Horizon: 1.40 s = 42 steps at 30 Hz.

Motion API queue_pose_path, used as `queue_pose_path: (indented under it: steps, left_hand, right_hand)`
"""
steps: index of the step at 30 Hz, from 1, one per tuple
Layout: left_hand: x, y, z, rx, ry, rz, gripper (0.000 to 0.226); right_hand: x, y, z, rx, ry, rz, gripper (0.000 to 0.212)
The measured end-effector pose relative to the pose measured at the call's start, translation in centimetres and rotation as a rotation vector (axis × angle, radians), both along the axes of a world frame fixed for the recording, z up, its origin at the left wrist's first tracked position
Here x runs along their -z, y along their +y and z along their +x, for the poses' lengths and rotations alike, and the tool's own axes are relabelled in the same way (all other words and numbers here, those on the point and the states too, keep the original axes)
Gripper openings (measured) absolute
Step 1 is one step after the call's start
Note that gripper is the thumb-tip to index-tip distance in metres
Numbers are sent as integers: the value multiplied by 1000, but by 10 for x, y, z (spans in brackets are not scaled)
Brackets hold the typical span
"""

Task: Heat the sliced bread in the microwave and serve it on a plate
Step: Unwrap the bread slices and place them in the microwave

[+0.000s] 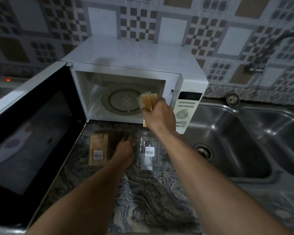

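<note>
White microwave [134, 53] is open, right hand [159, 114] grips bread slices [147, 100] at its mouth. Left hand [123, 150] is on the pack [98, 150], grip too blurry to tell.

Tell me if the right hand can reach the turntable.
Probably yes: the door stands wide open, the right hand holds bread at the opening, and nothing blocks the turntable.

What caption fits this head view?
Right hand holds bread slices at the open microwave; left hand touches a bread pack.
</note>
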State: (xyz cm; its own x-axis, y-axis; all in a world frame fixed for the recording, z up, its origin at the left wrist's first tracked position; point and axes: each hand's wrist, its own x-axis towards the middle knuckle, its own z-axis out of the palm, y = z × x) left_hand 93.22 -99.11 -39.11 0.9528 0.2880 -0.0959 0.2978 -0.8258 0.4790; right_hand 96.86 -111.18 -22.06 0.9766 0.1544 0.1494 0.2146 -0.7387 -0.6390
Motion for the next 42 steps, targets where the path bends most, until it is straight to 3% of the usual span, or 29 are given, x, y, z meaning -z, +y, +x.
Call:
queue_pose_path:
  steps: [6, 10, 20, 26, 31, 34, 37, 42]
  left_hand:
    - [13, 4, 9, 14, 12, 121, 59]
    - [17, 9, 3, 4, -33, 305, 58]
    - [16, 9, 6, -15, -8, 352, 56]
    - [12, 7, 8, -32, 1, 320, 66]
    - [10, 10, 7, -22, -43, 322, 63]
    - [12, 10, 10, -32, -48, 289, 71]
    - [10, 11, 13, -38, -21, 295, 65]
    - [11, 13, 8, -18, -34, 346, 57]
  right_hand:
    - [11, 25, 39, -15, 36, 9, 50]
    - [23, 42, 69, -30, 97, 8, 41]
    - [65, 82, 129, -51, 82, 38, 41]
    - [71, 97, 152, -64, 155, -15, 68]
    - [76, 95, 156, -80, 128, 99, 54]
    - [71, 90, 154, -113, 138, 38, 58]
    - [60, 88, 148, -104, 160, -33, 73]
    - [46, 79, 120, -118, 126, -148, 63]
